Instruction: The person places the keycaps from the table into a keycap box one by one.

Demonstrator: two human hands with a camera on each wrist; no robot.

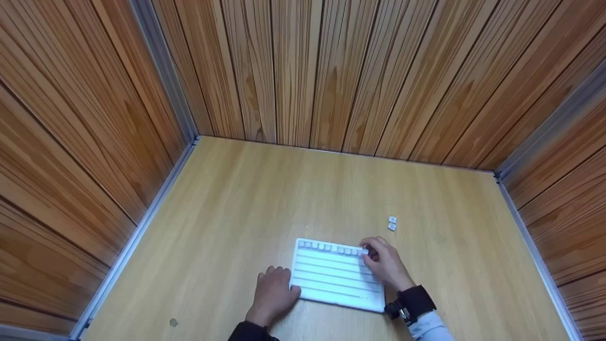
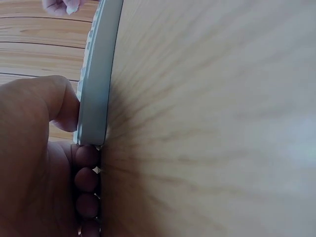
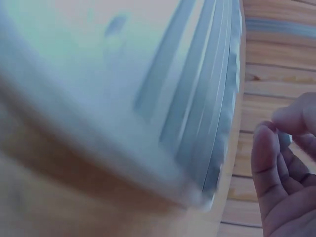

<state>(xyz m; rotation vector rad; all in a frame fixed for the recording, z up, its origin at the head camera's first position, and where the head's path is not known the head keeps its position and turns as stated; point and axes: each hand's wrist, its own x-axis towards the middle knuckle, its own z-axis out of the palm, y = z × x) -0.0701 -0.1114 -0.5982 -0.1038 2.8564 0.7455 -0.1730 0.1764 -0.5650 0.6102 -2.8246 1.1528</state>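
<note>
A white ridged tray (image 1: 338, 277) lies on the table, with a row of small white keycaps (image 1: 327, 247) along its far edge. My left hand (image 1: 274, 291) holds the tray's left edge, the thumb (image 2: 64, 106) over its face and the other fingers against its side. At the far right corner my right hand (image 1: 386, 260) pinches one white keycap (image 3: 284, 140) between thumb and fingertips, at the end of the row. The row has a narrow gap near its middle. Beyond the tray, two loose keycaps (image 1: 392, 223) lie close together on the table.
The light wooden table (image 1: 236, 199) is bounded by wood-plank walls (image 1: 293, 71) at the back and both sides, with grey metal rails along the joins. A small dark round spot (image 1: 173, 322) shows on the table at the near left.
</note>
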